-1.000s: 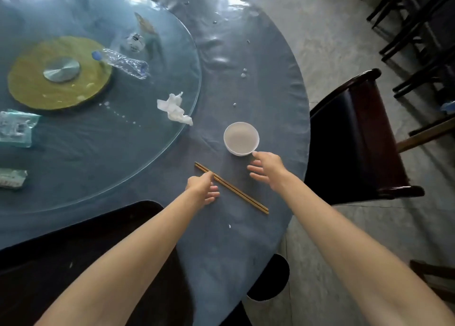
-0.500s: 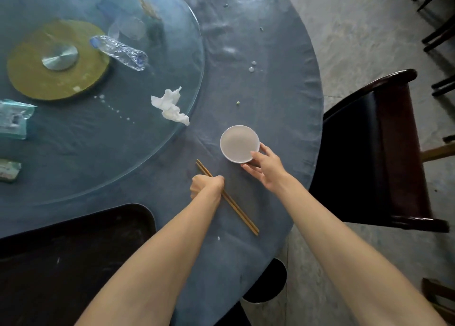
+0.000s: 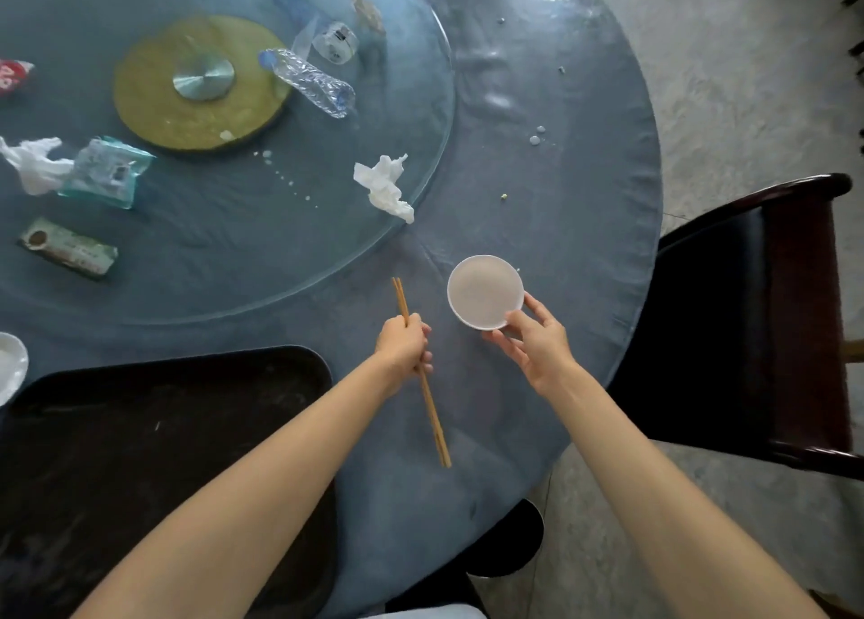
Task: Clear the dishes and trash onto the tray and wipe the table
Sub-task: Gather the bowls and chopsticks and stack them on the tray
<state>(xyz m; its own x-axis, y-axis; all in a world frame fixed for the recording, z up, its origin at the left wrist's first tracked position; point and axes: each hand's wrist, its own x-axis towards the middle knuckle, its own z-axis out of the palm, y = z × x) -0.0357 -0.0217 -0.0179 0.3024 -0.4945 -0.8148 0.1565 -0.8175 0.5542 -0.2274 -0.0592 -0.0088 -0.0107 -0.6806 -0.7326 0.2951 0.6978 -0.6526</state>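
Note:
My left hand is closed around a pair of wooden chopsticks, which stick out above and below the fist. To its right, my right hand grips the near rim of a small white bowl on the blue-covered round table. A black tray lies at the table's near left edge, under my left forearm. On the glass turntable lie a crumpled white napkin, a crushed plastic bottle, a clear cup and several wrappers.
A dark wooden chair stands close to the table's right edge. Another white dish shows at the far left beside the tray. A second napkin and a green packet lie on the turntable's left part. Small crumbs dot the cloth.
My left hand closed on the chopsticks and lifted them, turning them nearly upright in the frame. My right hand moved onto the bowl's rim and took hold of it.

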